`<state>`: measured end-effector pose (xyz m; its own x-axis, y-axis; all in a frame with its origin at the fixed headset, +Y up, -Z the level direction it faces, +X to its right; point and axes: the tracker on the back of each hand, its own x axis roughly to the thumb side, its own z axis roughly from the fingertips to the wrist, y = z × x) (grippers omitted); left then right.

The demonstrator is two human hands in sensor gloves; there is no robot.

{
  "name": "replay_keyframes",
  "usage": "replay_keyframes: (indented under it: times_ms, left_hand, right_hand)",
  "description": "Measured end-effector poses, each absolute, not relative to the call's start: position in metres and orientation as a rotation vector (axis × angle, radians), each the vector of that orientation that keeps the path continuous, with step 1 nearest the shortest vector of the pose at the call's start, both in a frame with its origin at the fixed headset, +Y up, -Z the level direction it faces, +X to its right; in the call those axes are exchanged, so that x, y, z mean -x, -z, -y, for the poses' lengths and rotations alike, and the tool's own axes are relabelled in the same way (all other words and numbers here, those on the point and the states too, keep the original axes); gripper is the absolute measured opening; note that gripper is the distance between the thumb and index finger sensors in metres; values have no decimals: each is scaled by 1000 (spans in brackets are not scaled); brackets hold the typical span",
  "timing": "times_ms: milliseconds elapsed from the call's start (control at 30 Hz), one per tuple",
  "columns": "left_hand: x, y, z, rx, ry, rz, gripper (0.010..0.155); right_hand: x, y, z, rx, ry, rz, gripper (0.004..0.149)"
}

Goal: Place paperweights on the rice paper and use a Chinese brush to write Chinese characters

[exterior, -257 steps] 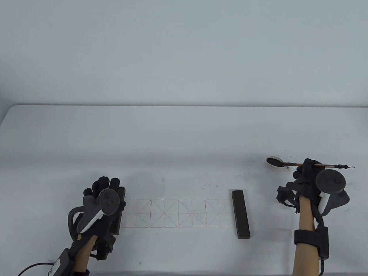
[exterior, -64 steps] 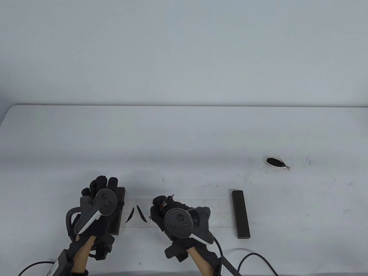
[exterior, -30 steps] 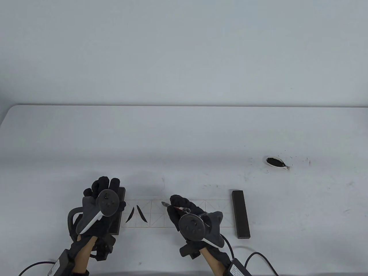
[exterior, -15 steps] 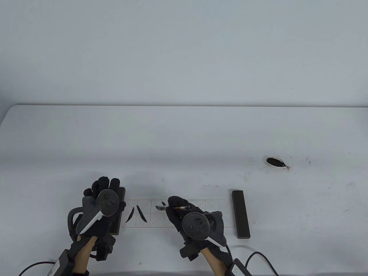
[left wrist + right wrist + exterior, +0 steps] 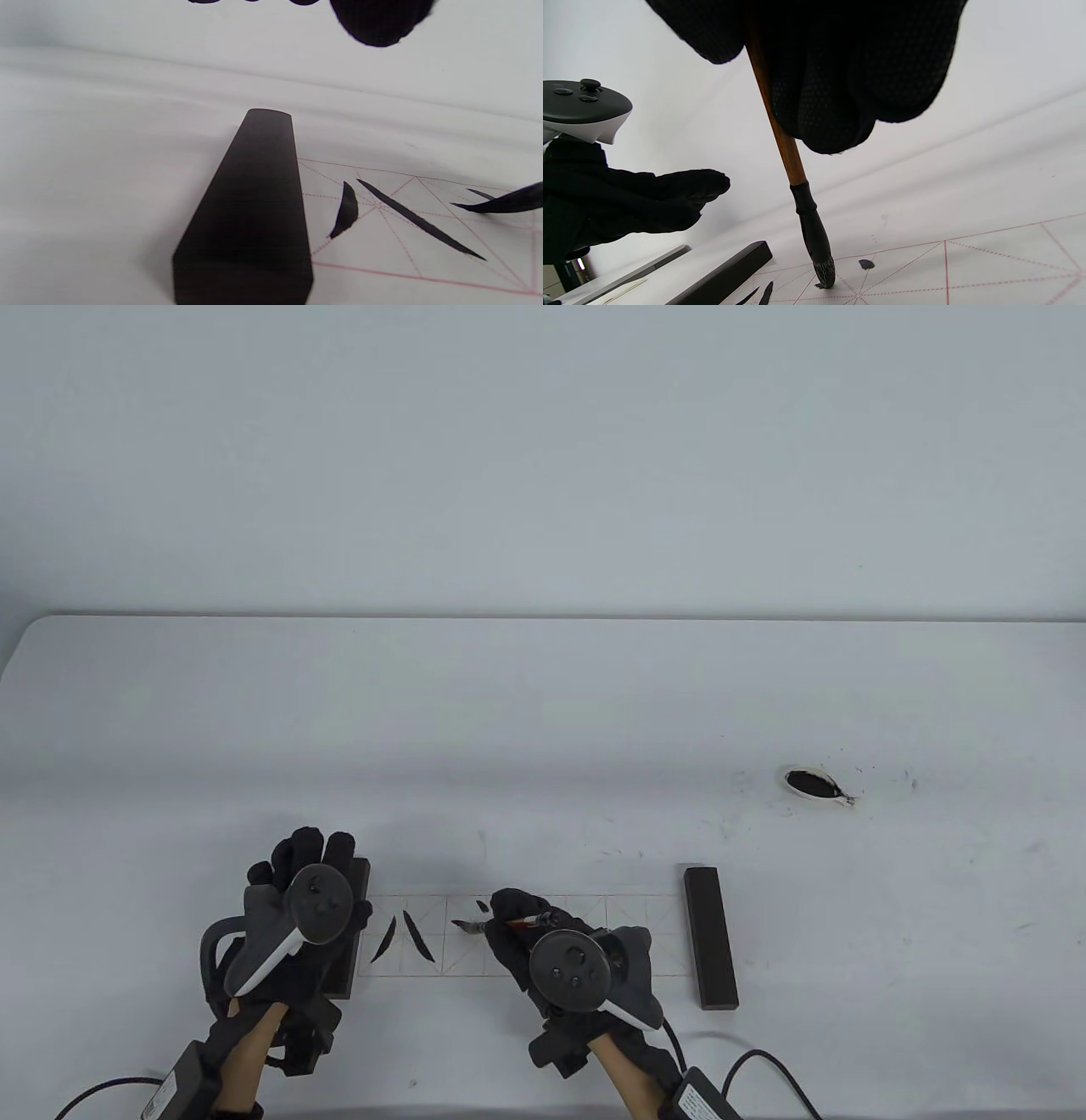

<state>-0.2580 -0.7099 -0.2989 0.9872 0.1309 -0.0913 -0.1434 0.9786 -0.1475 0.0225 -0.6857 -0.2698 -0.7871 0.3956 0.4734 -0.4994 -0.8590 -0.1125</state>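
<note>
A rice paper strip (image 5: 632,937) with a red grid lies near the table's front edge. One dark paperweight (image 5: 711,937) lies on its right end. The other paperweight (image 5: 361,882) (image 5: 254,212) lies on its left end, below my left hand (image 5: 301,857), whose fingers are extended; contact is hidden. My right hand (image 5: 513,912) grips the brush (image 5: 533,917) (image 5: 785,144) above the second square. The brush's wet tip (image 5: 825,271) touches the paper there, beside a small dot (image 5: 866,264). Two slanted ink strokes (image 5: 405,937) (image 5: 420,220) fill the first square.
A small white ink dish (image 5: 813,785) with black ink sits at the right rear, with ink spatter on the table around it. Cables (image 5: 755,1065) trail from both wrists along the front edge.
My right hand brought the brush from the ink dish to the paper. Two strokes appeared in the first square, then a dot and a short stroke in the second. My left hand stayed put.
</note>
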Motion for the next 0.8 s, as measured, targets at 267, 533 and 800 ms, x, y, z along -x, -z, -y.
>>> replay_keyframes:
  times_ms: [267,533,800]
  left_hand:
    - [258,298,710,160,-139,-82,82]
    - [258,298,709,159,-140,-83,82]
    - [258,299,709,159,-139,-81,82]
  right_hand:
    - [-35,265,677,-436,-2725,497,42]
    - [-31,260,677,-497,-2578,474,43]
    - [-23,260,683,-552,-2600,432,44]
